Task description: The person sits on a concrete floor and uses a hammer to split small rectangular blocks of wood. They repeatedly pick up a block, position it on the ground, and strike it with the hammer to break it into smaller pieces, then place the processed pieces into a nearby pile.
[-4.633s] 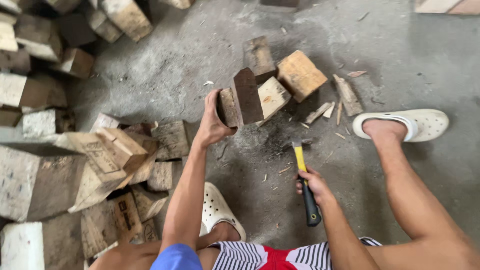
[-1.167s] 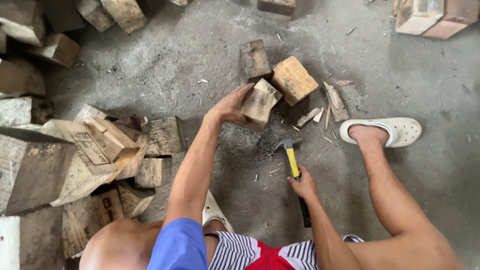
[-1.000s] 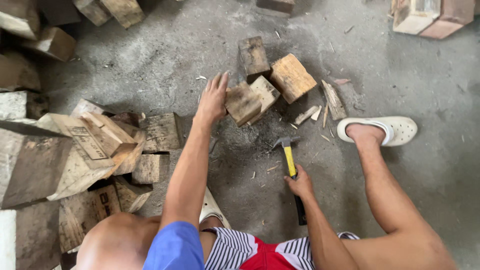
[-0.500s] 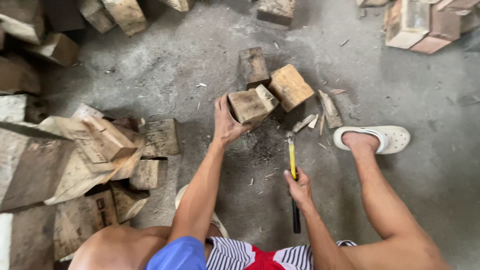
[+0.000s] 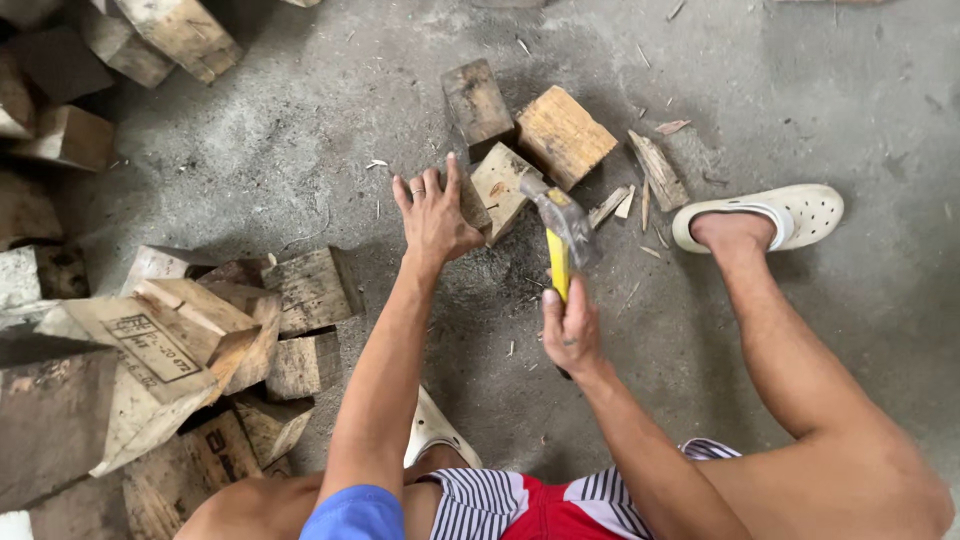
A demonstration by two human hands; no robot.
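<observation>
The person wears a blue short sleeve (image 5: 355,512) on the left arm, near the bottom edge, and shorts (image 5: 540,500) striped in dark and white with a red panel in the middle. Both feet are in cream perforated clogs: the right clog (image 5: 790,210) far right, the left clog (image 5: 432,432) near. A ring (image 5: 414,192) sits on a finger of the left hand (image 5: 435,215).

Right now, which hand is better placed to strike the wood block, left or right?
Right. The right hand grips the hatchet, its head raised over the wood block. The left hand lies open against the block's side, steadying it, with no tool.
</observation>
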